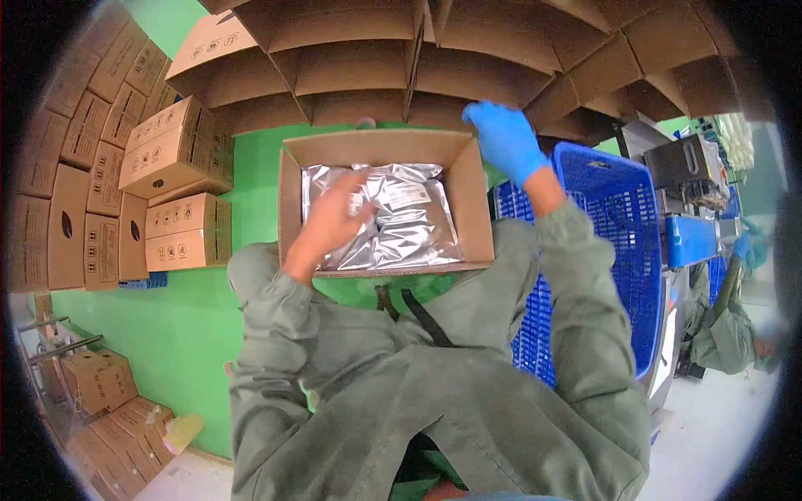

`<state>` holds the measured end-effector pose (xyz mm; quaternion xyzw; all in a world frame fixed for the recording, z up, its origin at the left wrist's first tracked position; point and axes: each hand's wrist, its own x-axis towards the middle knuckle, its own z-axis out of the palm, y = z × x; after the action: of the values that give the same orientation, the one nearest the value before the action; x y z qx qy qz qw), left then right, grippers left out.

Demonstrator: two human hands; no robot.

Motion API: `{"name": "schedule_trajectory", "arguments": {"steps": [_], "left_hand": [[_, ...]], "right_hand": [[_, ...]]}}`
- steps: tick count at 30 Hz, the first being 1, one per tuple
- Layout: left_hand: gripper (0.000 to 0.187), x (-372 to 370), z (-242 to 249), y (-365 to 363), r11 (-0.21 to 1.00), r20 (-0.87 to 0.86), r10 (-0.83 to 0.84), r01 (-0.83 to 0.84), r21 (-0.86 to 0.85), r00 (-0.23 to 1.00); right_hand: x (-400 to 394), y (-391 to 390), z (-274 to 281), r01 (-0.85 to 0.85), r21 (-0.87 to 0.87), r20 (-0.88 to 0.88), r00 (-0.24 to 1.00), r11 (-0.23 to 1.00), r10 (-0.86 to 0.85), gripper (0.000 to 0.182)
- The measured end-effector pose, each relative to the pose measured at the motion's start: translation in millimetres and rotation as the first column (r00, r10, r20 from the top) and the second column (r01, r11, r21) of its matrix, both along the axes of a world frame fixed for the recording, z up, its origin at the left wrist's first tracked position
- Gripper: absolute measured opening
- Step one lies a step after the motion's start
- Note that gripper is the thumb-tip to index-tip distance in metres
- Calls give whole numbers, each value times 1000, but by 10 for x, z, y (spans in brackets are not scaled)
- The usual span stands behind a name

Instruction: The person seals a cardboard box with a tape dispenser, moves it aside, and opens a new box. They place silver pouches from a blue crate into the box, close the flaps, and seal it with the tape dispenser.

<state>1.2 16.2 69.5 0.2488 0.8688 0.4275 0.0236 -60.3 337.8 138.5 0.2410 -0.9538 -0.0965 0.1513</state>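
Note:
An upright cardboard box (469,225) stands before me with its top uncovered. Shiny silver foil pouches (413,230), some with white labels, lie inside. My left hand (334,219), bare, is over the pouches on the left side of the box. Its fingers are spread, with nothing visible in them. In a blue glove, my right hand (505,142) is raised beside the box's far right corner, close to the cardboard compartments. Its fingers reach out to the left, and no object shows in them.
A blue plastic crate (639,234) stands at my right. Cardboard compartments (351,67) rise ahead. Stacked cartons (180,150) line the left, and more cartons (100,380) sit lower left. Another person (727,330) is at the far right near equipment.

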Motion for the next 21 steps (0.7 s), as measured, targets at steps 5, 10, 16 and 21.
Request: {"name": "schedule_trajectory", "arguments": {"steps": [5, 10, 16, 21], "left_hand": [[131, -419, -566, 698, 575, 273, -278, 387, -721, 921], [140, -439, -954, 1202, 570, 237, -477, 503, -650, 847], [122, -290, -839, 1033, 656, 120, -498, 463, -596, 859], [71, -251, -27, -461, 849, -74, -344, 276, -451, 936]], "right_hand": [[740, -83, -59, 236, -492, 148, 971, 838, -187, 34], [1385, 44, -465, 537, -346, 329, 837, 769, -437, 35], [1375, 16, -745, 444, -104, 372, 847, 890, -379, 48], [1128, -331, -410, 356, 6, 692, 673, 934, -261, 59]]}}
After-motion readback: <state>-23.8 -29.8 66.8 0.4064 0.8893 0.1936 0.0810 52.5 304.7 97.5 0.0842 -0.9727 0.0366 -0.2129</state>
